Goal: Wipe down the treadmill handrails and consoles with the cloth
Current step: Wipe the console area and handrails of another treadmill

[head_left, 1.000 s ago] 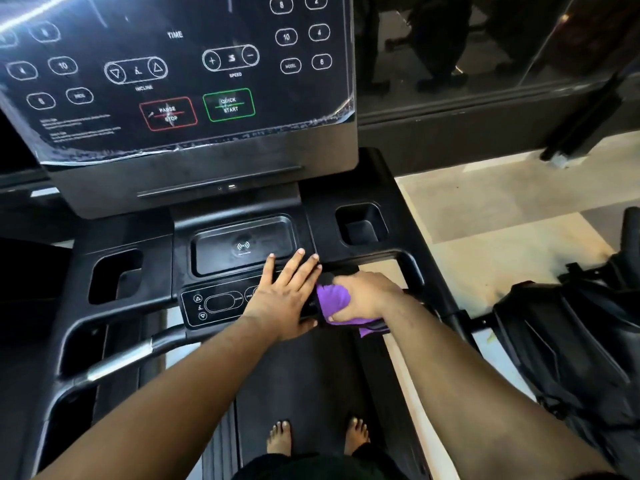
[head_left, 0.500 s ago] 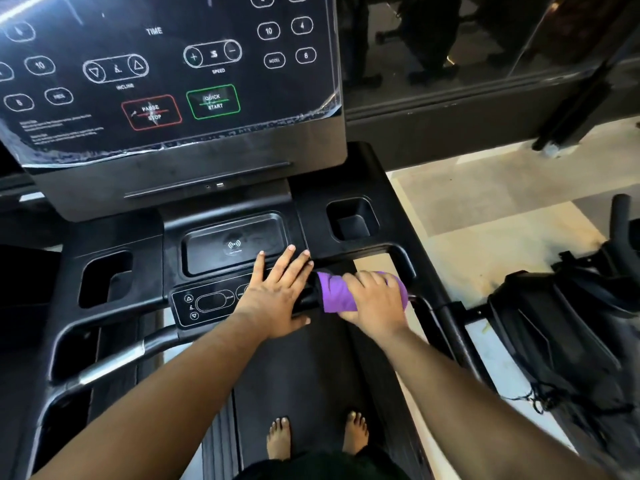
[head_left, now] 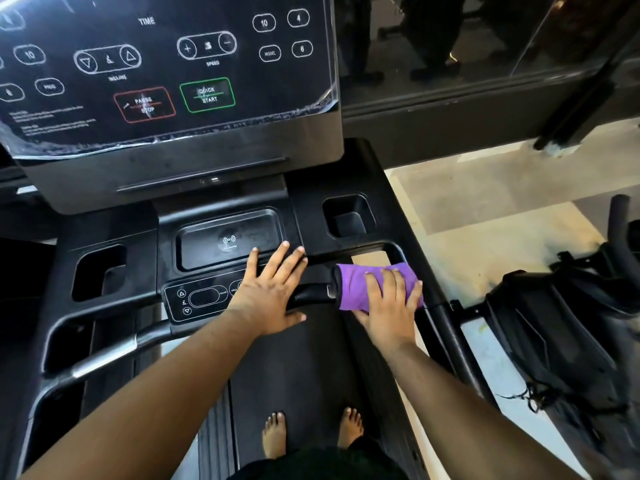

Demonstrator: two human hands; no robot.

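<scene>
Cloth point(head_left: 360, 285), purple, is wrapped round the right front handrail point(head_left: 311, 293), just right of the lower control panel point(head_left: 204, 299). Right hand point(head_left: 389, 306) grasps it from above, fingers curled over the top and thumb apparently underneath, so the cloth forms a sleeve on the bar; that wrap probably lets one slide clean the whole circumference at once. Left hand point(head_left: 270, 289) lies flat and released, fingers straight and spread, palm on the right end of the control panel and fingertips reaching the edge of the charging tray point(head_left: 228, 240). It holds nothing; looks like a brace for body weight while the other arm works.

Console screen point(head_left: 166, 64) stands above and apart from both hands, its plastic film crinkled at the lower edge. Cup holder point(head_left: 349, 216) sits just beyond the wrapped bar. Person stands barefoot on the belt point(head_left: 311, 375), facing the console.

Hidden or poor: the bar under the cloth and the right thumb are covered, so how tight the grip is cannot be read. Part of the control panel's buttons lie under the left palm. Console top and left side are cut off by the frame. Left handrail point(head_left: 104, 358) shows only partly. Dark bag-like object point(head_left: 554, 323) on the floor to the right is blurred; possibly a backpack, cannot confirm. Reflections in the glass point(head_left: 467, 46) behind are too dim to identify.
</scene>
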